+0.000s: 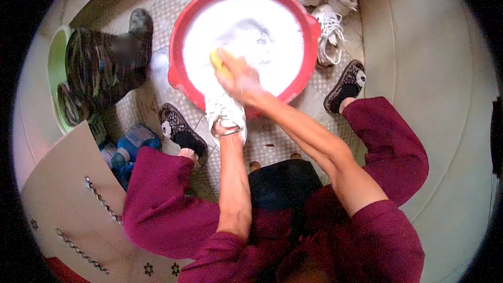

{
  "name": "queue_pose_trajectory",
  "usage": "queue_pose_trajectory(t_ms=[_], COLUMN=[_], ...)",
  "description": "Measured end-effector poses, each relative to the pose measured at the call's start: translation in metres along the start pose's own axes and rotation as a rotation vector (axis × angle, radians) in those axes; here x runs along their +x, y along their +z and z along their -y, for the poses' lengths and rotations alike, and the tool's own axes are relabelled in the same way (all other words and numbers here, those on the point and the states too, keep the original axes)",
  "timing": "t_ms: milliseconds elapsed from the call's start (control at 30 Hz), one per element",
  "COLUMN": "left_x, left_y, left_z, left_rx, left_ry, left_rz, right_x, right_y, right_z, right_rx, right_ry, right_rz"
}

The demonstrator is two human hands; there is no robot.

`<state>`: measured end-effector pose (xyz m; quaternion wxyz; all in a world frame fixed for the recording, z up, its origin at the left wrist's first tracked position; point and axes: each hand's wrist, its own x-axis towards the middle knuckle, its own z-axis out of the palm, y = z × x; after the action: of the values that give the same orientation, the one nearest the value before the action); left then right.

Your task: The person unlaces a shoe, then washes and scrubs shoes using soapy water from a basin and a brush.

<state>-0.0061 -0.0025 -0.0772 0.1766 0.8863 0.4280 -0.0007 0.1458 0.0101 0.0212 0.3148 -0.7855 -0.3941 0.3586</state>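
Note:
My left hand is pushed into the opening of a white lace-up sneaker and holds it at the near rim of a red basin. The fingers are hidden inside the shoe, and a bangle circles the wrist. My right hand, smeared by motion, is closed around a yellow scrubber, whether brush or sponge I cannot make out. It is just above the sneaker's far end, over the basin. White suds fill the basin, with a darker patch of water in the middle.
More white shoes stand right of the basin. A green tub with camouflage-patterned gear is at the left. A blue package lies below it. My slippered feet flank the basin on the tiled floor.

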Motion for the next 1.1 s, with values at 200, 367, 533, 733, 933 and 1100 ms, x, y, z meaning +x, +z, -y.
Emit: queue_pose_trajectory(t_ms=[200,367,533,733,933,1100], left_x=[0.007,0.013,0.013,0.013,0.046,0.005], left_y=[-0.039,-0.048,-0.054,-0.052,-0.072,-0.043], left_z=[-0.038,-0.031,-0.027,-0.031,-0.053,-0.028], left_rx=[-0.13,-0.171,-0.324,-0.26,-0.5,0.013], left_ry=[-0.132,-0.21,-0.312,-0.381,-1.383,-0.307], left_rz=[-0.068,-0.061,-0.106,-0.049,0.016,-0.029], right_x=[-0.087,0.025,0.055,-0.037,-0.024,0.0], right_y=[0.009,0.002,-0.027,-0.009,0.015,0.013], right_z=[-0.028,-0.032,-0.106,-0.056,-0.014,-0.02], right_rx=[0.045,0.006,-0.334,0.651,0.24,0.238], right_ry=[-0.351,0.109,0.147,-0.147,-0.301,-0.152], right_rz=[-0.111,-0.113,-0.341,-0.059,-0.245,-0.08])
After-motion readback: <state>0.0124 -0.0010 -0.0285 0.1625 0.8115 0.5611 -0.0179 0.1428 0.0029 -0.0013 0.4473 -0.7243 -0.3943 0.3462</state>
